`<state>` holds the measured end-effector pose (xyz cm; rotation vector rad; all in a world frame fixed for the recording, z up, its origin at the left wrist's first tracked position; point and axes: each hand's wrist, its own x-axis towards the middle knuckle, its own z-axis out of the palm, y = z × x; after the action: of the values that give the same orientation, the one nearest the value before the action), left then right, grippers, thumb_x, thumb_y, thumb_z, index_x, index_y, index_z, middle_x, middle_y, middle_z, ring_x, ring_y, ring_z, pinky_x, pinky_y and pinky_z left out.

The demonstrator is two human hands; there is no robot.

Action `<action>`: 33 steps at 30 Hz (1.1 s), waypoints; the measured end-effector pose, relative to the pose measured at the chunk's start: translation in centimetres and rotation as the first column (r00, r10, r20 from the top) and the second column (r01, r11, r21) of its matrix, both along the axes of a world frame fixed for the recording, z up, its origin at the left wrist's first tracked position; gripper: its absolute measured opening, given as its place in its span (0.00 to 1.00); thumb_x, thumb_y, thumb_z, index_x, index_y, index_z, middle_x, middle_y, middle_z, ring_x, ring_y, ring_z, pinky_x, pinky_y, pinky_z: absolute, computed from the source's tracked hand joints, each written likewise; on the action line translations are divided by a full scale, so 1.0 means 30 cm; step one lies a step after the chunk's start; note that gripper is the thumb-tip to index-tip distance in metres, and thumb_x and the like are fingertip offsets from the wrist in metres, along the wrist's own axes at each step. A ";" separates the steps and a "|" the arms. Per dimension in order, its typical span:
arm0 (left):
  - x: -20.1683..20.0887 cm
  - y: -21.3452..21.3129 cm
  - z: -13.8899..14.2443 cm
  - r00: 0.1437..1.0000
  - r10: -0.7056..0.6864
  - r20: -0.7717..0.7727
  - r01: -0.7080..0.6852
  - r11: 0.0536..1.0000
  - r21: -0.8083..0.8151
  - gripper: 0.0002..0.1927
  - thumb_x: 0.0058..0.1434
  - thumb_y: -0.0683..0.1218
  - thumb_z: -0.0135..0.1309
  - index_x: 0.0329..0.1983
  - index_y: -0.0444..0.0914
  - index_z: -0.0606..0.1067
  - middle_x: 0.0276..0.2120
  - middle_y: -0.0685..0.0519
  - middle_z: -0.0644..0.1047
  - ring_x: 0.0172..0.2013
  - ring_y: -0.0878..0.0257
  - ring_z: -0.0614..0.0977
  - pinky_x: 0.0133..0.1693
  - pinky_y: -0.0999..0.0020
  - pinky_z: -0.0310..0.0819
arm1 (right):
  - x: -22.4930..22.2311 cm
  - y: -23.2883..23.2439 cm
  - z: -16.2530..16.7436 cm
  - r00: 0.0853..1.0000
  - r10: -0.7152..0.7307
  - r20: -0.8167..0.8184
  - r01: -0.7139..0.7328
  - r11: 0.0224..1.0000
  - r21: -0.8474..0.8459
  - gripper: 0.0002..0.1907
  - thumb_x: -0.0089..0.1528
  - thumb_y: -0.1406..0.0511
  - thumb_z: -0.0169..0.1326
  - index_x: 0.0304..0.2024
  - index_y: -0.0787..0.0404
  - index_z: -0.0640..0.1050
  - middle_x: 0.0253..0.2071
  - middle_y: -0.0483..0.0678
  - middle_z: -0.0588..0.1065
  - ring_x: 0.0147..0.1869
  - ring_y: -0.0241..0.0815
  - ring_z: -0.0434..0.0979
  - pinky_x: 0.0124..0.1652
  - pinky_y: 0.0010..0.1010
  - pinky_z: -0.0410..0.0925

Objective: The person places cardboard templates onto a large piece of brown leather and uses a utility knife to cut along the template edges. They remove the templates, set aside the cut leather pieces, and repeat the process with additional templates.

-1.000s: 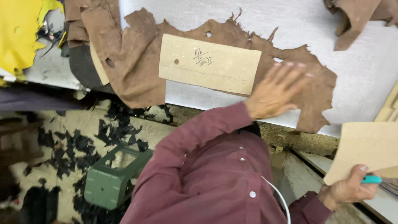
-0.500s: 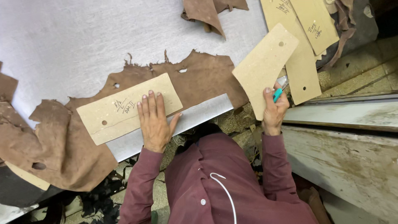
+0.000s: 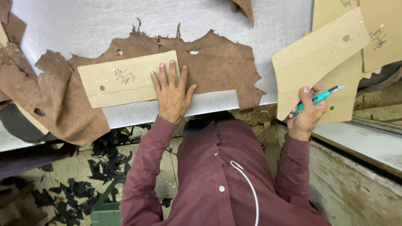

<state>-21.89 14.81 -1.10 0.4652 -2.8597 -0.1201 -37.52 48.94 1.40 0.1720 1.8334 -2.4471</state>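
My left hand [image 3: 172, 93] lies flat, fingers spread, on the right end of a long tan cardboard template [image 3: 125, 79]. The template rests on a ragged brown leather hide [image 3: 217, 62] spread over a white work table [image 3: 83, 25]. My right hand [image 3: 308, 113] is off the table's right end, gripping a second, angular cardboard template [image 3: 318, 58] together with a teal-handled pen or knife [image 3: 320, 97]. I wear a maroon shirt.
More cardboard templates [image 3: 377, 37] lie at the top right. Another leather piece [image 3: 245, 8] sits at the table's far edge, and brown hide hangs off the left [image 3: 54, 104]. Black offcuts [image 3: 109, 159] and a green box [image 3: 106, 211] are on the floor. A worn bench [image 3: 368, 142] stands on the right.
The view has swung to centre on the table. My left hand has settled flat on the long template. My right hand has brought the angular template and tool up beside the table.
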 end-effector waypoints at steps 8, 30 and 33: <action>0.075 -0.044 -0.034 0.992 0.117 0.043 -0.122 0.981 0.152 0.42 0.69 0.68 0.52 0.77 0.42 0.56 0.76 0.42 0.53 0.76 0.42 0.52 0.74 0.35 0.38 | -0.021 -0.031 -0.051 0.975 0.168 -0.147 -0.170 0.985 -0.002 0.09 0.76 0.75 0.56 0.54 0.70 0.68 0.33 0.52 0.74 0.24 0.37 0.69 0.24 0.27 0.62; 0.631 -0.595 0.092 0.983 0.090 -0.158 -0.059 0.980 0.190 0.28 0.71 0.54 0.60 0.68 0.38 0.69 0.71 0.44 0.63 0.69 0.47 0.68 0.69 0.49 0.62 | 0.101 -0.196 -0.093 0.619 0.343 -0.707 0.536 0.474 0.699 0.18 0.64 0.78 0.55 0.56 0.79 0.70 0.47 0.58 0.76 0.48 0.52 0.78 0.47 0.44 0.73; 0.603 -0.565 0.093 0.995 0.051 -0.083 -0.033 0.978 0.207 0.35 0.62 0.55 0.61 0.69 0.34 0.68 0.69 0.39 0.63 0.69 0.42 0.63 0.68 0.46 0.56 | 0.193 -0.354 -0.024 0.662 0.378 -0.647 0.554 0.335 0.762 0.14 0.65 0.74 0.56 0.54 0.71 0.76 0.48 0.54 0.78 0.50 0.47 0.79 0.49 0.40 0.73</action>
<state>-3.81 -2.13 1.69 0.5450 -2.7618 -0.4215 -31.73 38.32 0.68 -0.8819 3.5064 -0.9736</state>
